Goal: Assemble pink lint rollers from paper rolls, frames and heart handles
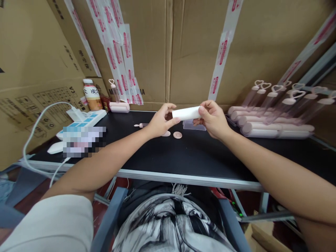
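A smooth white cylinder (186,113), like a paper roll, is held slightly tilted above the black table, its right end higher. My left hand (162,120) is closed around its left end, with the thumb along the lower side. The right end sits between the thumb and fingers of my right hand (212,118). On the table below lie a round pink disc (177,135) and another flat pink piece (166,133), partly behind my left hand. A clear plastic piece (194,125) lies behind the cylinder. A pink heart-ended handle (141,125) is partly hidden by my left hand.
Several pink rollers with heart-shaped handles (278,129) are grouped at the right. Another pink roller (119,106) stands back left, near a bottle (92,95). A power strip (81,124) with a white cable lies left. Cardboard (194,52) walls the back.
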Motion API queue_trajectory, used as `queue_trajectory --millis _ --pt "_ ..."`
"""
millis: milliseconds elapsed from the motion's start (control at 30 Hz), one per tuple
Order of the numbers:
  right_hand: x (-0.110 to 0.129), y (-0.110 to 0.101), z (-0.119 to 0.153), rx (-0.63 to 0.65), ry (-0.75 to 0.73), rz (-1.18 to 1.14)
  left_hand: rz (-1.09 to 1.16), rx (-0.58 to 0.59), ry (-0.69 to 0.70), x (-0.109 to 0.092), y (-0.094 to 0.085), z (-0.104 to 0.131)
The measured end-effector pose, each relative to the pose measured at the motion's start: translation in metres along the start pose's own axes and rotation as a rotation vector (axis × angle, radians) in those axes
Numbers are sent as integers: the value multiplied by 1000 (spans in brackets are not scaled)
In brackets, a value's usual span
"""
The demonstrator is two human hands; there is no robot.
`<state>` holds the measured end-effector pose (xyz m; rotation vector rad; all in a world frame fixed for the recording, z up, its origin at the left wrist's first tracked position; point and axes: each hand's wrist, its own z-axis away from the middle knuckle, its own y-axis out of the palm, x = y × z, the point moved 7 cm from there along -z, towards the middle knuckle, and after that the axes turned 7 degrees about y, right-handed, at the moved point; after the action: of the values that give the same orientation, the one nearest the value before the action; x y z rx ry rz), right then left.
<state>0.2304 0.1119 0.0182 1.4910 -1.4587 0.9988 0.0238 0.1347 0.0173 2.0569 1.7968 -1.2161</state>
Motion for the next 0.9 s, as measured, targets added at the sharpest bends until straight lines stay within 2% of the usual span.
queue_trajectory --millis 167,267,400,467,533,667,800,900 --pt "-3 -12 -6 -87 27 27 104 -135 -48 4 -13 -4" --pt "2 -13 -5 -64 -32 310 106 -213 -25 3 -24 -7" --pt "-8 11 4 226 -119 903 3 -283 31 -1 -36 -9" --pt "-21 22 9 343 -100 1050 -19 -290 35 -1 -36 -9" --pt "-32 29 12 394 -76 1125 -8 -289 36 -1 -34 -8" --pt "-32 30 9 387 -83 1120 3 -262 49 -4 -28 -5" --pt "-3 13 5 197 -171 811 33 -202 77 -8 -18 -4" --pt "10 15 12 208 -255 650 121 -136 73 -14 -4 -2"
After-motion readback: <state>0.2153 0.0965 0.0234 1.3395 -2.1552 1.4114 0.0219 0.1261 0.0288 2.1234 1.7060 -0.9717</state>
